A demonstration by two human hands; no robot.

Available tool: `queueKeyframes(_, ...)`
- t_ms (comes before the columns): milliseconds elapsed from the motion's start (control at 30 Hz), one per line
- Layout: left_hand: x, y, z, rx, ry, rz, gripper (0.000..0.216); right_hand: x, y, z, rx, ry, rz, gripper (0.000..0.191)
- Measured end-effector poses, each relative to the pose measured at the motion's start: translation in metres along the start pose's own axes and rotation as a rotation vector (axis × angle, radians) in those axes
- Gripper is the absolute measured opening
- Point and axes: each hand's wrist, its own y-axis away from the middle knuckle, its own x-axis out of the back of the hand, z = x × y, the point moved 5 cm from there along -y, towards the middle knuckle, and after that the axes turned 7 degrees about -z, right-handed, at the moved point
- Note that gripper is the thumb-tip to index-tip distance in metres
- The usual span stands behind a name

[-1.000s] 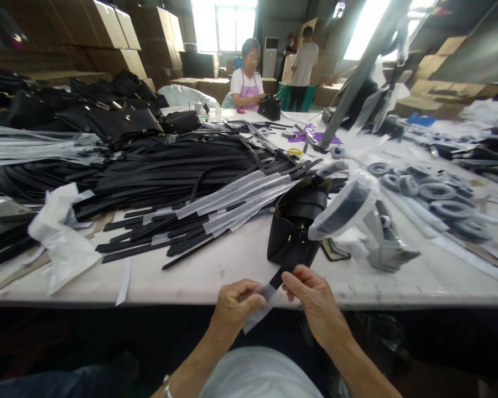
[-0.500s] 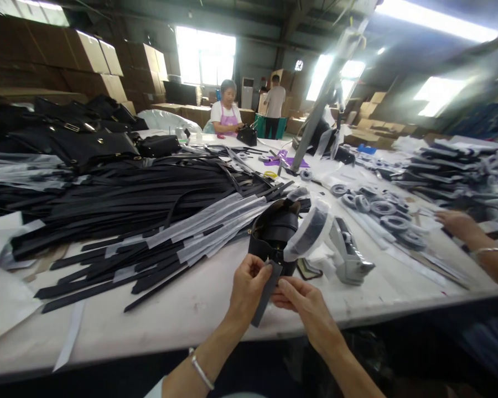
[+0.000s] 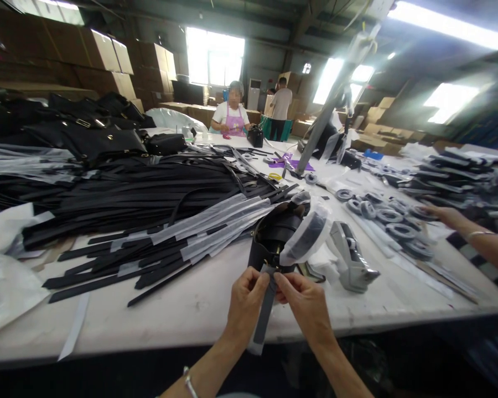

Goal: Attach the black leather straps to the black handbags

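At the table's front edge stands a black handbag point(image 3: 257, 251), its top gaping, with a handle point(image 3: 309, 235) wrapped in white film. A flat dark grey strip point(image 3: 264, 318) hangs down from the bag's front, with translucent film showing at its lower end. My left hand point(image 3: 244, 301) pinches the strip's upper part between thumb and fingers. From the other side, my right hand point(image 3: 307, 301) pinches it at nearly the same height, thumbs close together. The fingertips partly hide the strip's upper end. A grey tape dispenser point(image 3: 352, 262) stands right of the bag.
Black straps point(image 3: 149, 193) lie heaped on the left, some film-wrapped, with black bags point(image 3: 103, 145) behind. Wrapped rolls point(image 3: 388, 215) lie to the right, near a co-worker's hand point(image 3: 444, 215). A slanted pole point(image 3: 319, 132) rises mid-table. Another person point(image 3: 232, 116) sits opposite.
My right hand has moved up the strip, level with my left. The strip's lower end now hangs farther down, showing film. The co-worker's hand at right has shifted left toward the rolls.
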Motion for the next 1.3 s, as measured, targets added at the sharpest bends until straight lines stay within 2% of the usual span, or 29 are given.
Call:
queueKeyframes(267, -0.005, -0.001, -0.003, 0.049, 0.134, -0.006, 0.036, 0.001, -0.002, -0.002, -0.018, -0.035, -0.028, 0.041)
queueKeyframes(433, -0.004, 0.004, 0.006, -0.033, 0.063, 0.002, 0.024, 0.001, -0.005, -0.012, 0.022, 0.024, 0.009, 0.041)
queueKeyframes(600, -0.004, 0.009, 0.016, -0.037, 0.021, 0.023, 0.016, -0.002, -0.005, -0.020, 0.051, 0.147, 0.050, 0.038)
queueKeyframes(700, -0.003, 0.010, 0.023, -0.107, -0.127, 0.061, 0.014, -0.004, -0.006, -0.022, 0.074, 0.160, 0.066, 0.035)
queueKeyframes(767, -0.002, 0.011, 0.025, -0.179, -0.266, 0.078, 0.014, -0.006, -0.008, -0.019, 0.062, 0.085, 0.040, 0.036)
queueKeyframes(1000, -0.011, 0.015, 0.033, -0.507, -0.748, -0.017, 0.017, -0.015, -0.011, 0.000, -0.138, -0.416, -0.235, 0.044)
queueKeyframes(1067, -0.014, 0.019, 0.036, -0.561, -0.840, -0.018, 0.019, -0.015, -0.010, 0.001, -0.168, -0.438, -0.257, 0.043)
queueKeyframes(1133, -0.017, 0.025, 0.038, -0.607, -0.880, -0.057, 0.020, -0.013, -0.011, 0.000, -0.166, -0.391, -0.216, 0.042)
queueKeyframes(1233, -0.017, 0.031, 0.035, -0.562, -0.755, -0.214, 0.021, -0.010, -0.013, -0.005, -0.109, -0.311, -0.150, 0.041)
queueKeyframes(1300, -0.005, 0.027, 0.028, -0.404, -0.562, -0.161, 0.024, -0.010, -0.015, -0.007, -0.071, -0.284, -0.162, 0.041)
